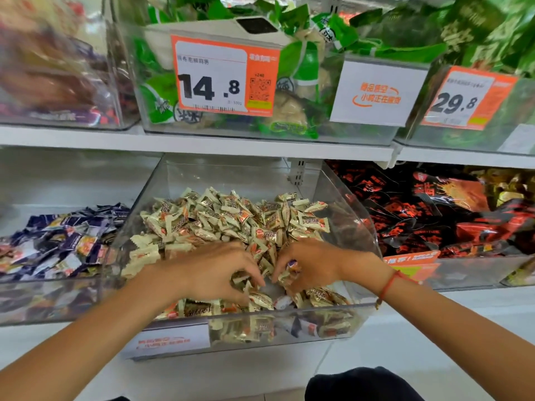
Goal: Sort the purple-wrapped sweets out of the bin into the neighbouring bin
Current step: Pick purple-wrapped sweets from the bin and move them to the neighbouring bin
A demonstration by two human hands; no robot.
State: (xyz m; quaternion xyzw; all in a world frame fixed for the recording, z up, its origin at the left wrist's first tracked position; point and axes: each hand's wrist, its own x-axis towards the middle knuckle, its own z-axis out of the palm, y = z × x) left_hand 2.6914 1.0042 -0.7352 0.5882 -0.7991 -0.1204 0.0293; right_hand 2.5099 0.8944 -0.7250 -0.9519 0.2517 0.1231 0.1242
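Note:
A clear plastic bin (356, 198) in the middle of the lower shelf holds a heap of cream-wrapped sweets (231, 218). Both my hands are inside it near the front. My left hand (211, 270) has its fingers curled down into the cream sweets and pinches some of them. My right hand (309, 264) holds a purple-wrapped sweet (292, 264) in its curled fingers, along with cream ones. Another purple-wrapped sweet (301, 327) shows through the bin's front wall at the bottom. The neighbouring bin (52, 299) on the left holds a pile of purple-wrapped sweets (63, 241).
A bin of black and red packets (434, 215) stands to the right. The shelf above carries bins of green packets (304, 68) with orange price tags (225, 76). A label (170, 341) is fixed to the middle bin's front. A red string bracelet (388, 285) is on my right wrist.

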